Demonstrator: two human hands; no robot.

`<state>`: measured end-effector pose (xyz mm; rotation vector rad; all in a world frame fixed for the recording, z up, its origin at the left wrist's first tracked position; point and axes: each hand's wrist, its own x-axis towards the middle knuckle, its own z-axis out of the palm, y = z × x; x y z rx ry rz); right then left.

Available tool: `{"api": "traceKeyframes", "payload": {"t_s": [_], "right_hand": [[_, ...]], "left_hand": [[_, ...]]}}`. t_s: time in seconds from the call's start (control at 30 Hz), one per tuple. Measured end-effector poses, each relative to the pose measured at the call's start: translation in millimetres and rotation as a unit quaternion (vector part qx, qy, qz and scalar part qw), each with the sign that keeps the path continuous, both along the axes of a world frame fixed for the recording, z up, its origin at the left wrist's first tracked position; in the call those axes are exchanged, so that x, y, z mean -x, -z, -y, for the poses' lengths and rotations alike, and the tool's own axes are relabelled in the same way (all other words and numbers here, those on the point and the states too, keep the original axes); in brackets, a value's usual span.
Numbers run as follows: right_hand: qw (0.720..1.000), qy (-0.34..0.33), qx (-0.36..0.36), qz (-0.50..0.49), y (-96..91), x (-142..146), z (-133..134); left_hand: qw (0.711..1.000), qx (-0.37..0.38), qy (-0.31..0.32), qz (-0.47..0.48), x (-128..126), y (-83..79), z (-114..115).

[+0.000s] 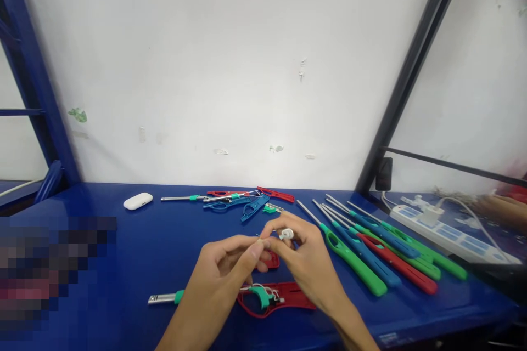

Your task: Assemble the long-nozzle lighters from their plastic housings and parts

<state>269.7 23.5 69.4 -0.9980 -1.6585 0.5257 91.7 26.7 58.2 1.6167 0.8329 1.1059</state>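
Above the blue table, my left hand [228, 260] and my right hand [302, 249] meet with fingertips pinched together. A small white plastic piece [287, 234] sits between the fingers of my right hand. What my left fingertips pinch is too small to make out. Below my hands lies an opened red lighter half-shell [294, 296] with a green trigger [260, 296] and thin white wires in it. Its metal tube [162, 299] points left, partly hidden by my left wrist. Another red shell piece [272, 260] lies partly behind my fingers.
Several long-necked lighters [382, 255] in green, blue and red lie at the right. Loose blue shell halves [254, 207], red shells [275, 194] and metal tubes lie at the back. A white case [138, 201] is back left. A power strip [453, 233] and another person's hand [494, 209] are far right.
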Motion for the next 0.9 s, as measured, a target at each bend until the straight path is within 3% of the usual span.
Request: {"api": "traceKeyframes", "payload": {"t_s": [0.13,0.3,0.47,0.73,0.9], "right_hand": [[0.999,0.005,-0.046,-0.017,14.2,0,-2],[0.998,-0.025,-0.056,-0.019,20.5,1,-11],[0.999,-0.052,0.006,0.004,20.7,-2,-12],[0.991,-0.084,0.072,0.069,7.8,-12,0],[0.981,-0.067,0.134,0.123,5.9,-23,7]], "left_hand": [[0.995,0.069,0.044,0.049,7,12.5,-6],[0.994,0.081,0.031,0.062,12,21.7,-14],[0.986,0.128,0.025,0.104,11,23.5,-17],[0.982,0.159,-0.014,0.104,12,11.8,-13],[0.993,0.075,-0.087,0.039,22,11.6,-21]]}}
